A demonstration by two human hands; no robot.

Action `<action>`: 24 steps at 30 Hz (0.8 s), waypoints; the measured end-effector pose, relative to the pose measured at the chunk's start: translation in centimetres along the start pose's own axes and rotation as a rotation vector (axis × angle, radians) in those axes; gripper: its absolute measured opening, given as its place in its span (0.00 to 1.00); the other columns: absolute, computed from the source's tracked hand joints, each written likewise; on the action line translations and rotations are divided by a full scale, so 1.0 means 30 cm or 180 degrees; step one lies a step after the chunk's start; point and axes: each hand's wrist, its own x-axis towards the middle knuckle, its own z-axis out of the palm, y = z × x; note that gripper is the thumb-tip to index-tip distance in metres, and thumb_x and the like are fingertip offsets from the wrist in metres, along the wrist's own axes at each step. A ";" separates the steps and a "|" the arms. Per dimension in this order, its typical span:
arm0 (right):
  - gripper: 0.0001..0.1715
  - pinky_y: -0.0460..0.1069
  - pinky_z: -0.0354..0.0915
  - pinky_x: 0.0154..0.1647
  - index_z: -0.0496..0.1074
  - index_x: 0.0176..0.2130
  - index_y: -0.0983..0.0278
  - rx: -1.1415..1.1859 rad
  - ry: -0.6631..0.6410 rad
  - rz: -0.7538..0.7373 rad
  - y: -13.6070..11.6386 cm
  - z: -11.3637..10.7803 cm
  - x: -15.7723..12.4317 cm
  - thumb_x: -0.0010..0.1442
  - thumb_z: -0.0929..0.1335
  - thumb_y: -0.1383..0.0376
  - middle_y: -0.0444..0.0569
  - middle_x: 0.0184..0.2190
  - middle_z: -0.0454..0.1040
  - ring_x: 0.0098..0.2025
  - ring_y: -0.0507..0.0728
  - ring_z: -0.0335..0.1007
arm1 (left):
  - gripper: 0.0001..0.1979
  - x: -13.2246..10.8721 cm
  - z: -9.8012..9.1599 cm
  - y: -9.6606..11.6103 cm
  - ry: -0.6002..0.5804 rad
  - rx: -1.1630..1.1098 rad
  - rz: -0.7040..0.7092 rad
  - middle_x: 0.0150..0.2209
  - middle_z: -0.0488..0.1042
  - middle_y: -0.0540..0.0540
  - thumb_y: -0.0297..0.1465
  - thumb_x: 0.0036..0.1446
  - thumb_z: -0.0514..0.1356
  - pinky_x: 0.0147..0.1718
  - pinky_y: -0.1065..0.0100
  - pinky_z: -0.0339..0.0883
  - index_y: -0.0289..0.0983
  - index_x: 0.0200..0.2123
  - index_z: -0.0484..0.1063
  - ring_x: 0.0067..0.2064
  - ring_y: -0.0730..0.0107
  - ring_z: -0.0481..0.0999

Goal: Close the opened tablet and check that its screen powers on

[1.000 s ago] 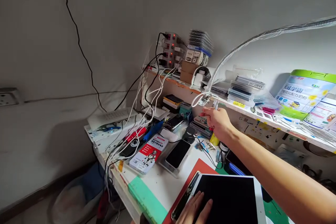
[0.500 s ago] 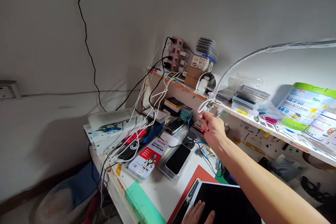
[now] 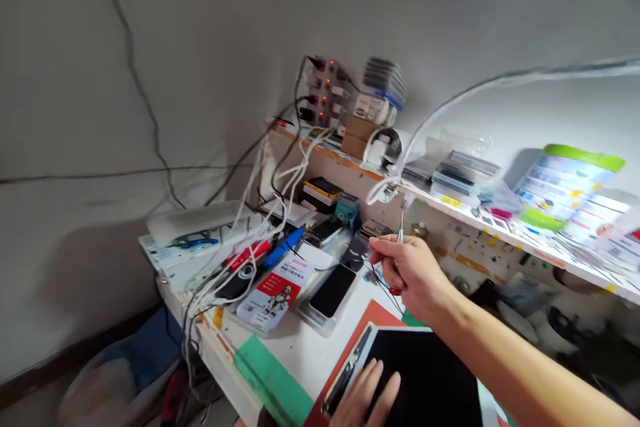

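Observation:
My right hand [image 3: 413, 273] is closed around a slim screwdriver [image 3: 401, 232], its thin metal shaft pointing up and a red end showing below the fingers. It hovers over the back of the bench, just under the shelf edge. My left hand [image 3: 367, 393] lies with fingers spread on the left part of a tablet [image 3: 430, 373] with a black screen and white border. Along the tablet's left side a strip of inner parts shows. Beneath it is a reddish-brown mat [image 3: 377, 312].
Left of the tablet lie a phone [image 3: 333, 290] in a clear tray and a red-and-white battery box [image 3: 275, 290]. White cables [image 3: 250, 250] hang from a power strip [image 3: 325, 90]. A shelf [image 3: 500, 220] with a tin [image 3: 565, 187] and a flexible lamp arm [image 3: 450, 103] runs behind.
My right hand has come down from the shelf edge, now with the screwdriver plainly visible in it. My left hand stays on the tablet. The view has shifted slightly.

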 end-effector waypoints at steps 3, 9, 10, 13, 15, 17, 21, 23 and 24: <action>0.20 0.45 0.43 0.18 0.82 0.29 0.65 -0.0258 0.0225 -0.0163 -0.041 -0.232 -0.234 0.48 0.85 0.54 0.42 0.14 0.69 0.15 0.45 0.50 | 0.48 -0.004 -0.043 0.019 -0.0299 -0.0346 -0.0211 0.72 0.81 0.47 0.16 0.65 0.50 0.67 0.63 0.82 0.52 0.84 0.59 0.70 0.62 0.84; 0.28 0.50 0.61 0.29 0.86 0.34 0.59 -0.2149 0.1492 0.0464 0.272 -0.724 -0.695 0.60 0.76 0.38 0.44 0.22 0.76 0.23 0.52 0.62 | 0.51 -0.002 -0.062 0.023 -0.0814 -0.1042 -0.0397 0.82 0.67 0.50 0.11 0.61 0.48 0.84 0.65 0.54 0.46 0.83 0.61 0.82 0.68 0.68; 0.26 0.51 0.65 0.34 0.86 0.32 0.59 -0.2207 0.1546 0.0659 0.377 -0.771 -0.745 0.58 0.75 0.40 0.49 0.28 0.82 0.29 0.56 0.70 | 0.51 0.005 -0.063 0.019 -0.0817 -0.1065 -0.0355 0.82 0.67 0.51 0.11 0.60 0.47 0.84 0.65 0.53 0.46 0.83 0.61 0.82 0.69 0.67; 0.22 0.53 0.64 0.34 0.79 0.23 0.59 -0.2302 0.1593 0.1130 0.668 -0.847 -0.823 0.52 0.74 0.44 0.49 0.23 0.80 0.28 0.58 0.71 | 0.47 0.026 -0.071 0.014 -0.0801 -0.1108 -0.0215 0.83 0.66 0.51 0.13 0.65 0.48 0.84 0.65 0.53 0.44 0.83 0.61 0.82 0.69 0.68; 0.22 0.52 0.62 0.34 0.74 0.21 0.58 -0.2368 0.1639 0.1285 0.794 -0.864 -0.838 0.55 0.74 0.46 0.47 0.21 0.77 0.27 0.57 0.69 | 0.42 0.035 -0.076 0.021 -0.0769 -0.1103 -0.0160 0.82 0.67 0.50 0.16 0.69 0.50 0.84 0.65 0.54 0.43 0.83 0.63 0.81 0.67 0.70; 0.19 0.52 0.63 0.36 0.73 0.24 0.57 -0.2431 0.1715 0.1331 0.860 -0.875 -0.849 0.58 0.74 0.49 0.46 0.23 0.78 0.28 0.57 0.70 | 0.34 0.035 -0.080 0.038 -0.0771 -0.1084 -0.0253 0.79 0.72 0.49 0.22 0.75 0.54 0.83 0.64 0.57 0.41 0.81 0.67 0.79 0.63 0.73; 0.15 0.54 0.70 0.41 0.80 0.33 0.57 -0.2495 0.1883 0.1209 0.887 -0.893 -0.900 0.66 0.70 0.52 0.50 0.33 0.85 0.36 0.62 0.80 | 0.25 0.012 -0.090 0.060 -0.0922 -0.1081 -0.0691 0.73 0.79 0.46 0.37 0.79 0.60 0.82 0.56 0.65 0.39 0.73 0.76 0.77 0.54 0.76; 0.21 0.56 0.76 0.48 0.85 0.46 0.57 -0.2507 0.1966 0.1016 0.889 -0.885 -0.946 0.72 0.67 0.49 0.53 0.44 0.88 0.44 0.64 0.85 | 0.24 -0.007 -0.096 0.038 -0.0995 -0.1121 -0.0747 0.74 0.79 0.45 0.38 0.79 0.62 0.83 0.54 0.64 0.39 0.72 0.77 0.77 0.53 0.76; 0.25 0.56 0.78 0.51 0.86 0.53 0.57 -0.2512 0.2003 0.0908 0.892 -0.874 -0.972 0.74 0.65 0.48 0.55 0.48 0.87 0.48 0.64 0.86 | 0.24 -0.019 -0.098 0.016 -0.1040 -0.1148 -0.0741 0.75 0.78 0.45 0.38 0.78 0.62 0.84 0.52 0.62 0.40 0.72 0.78 0.77 0.53 0.77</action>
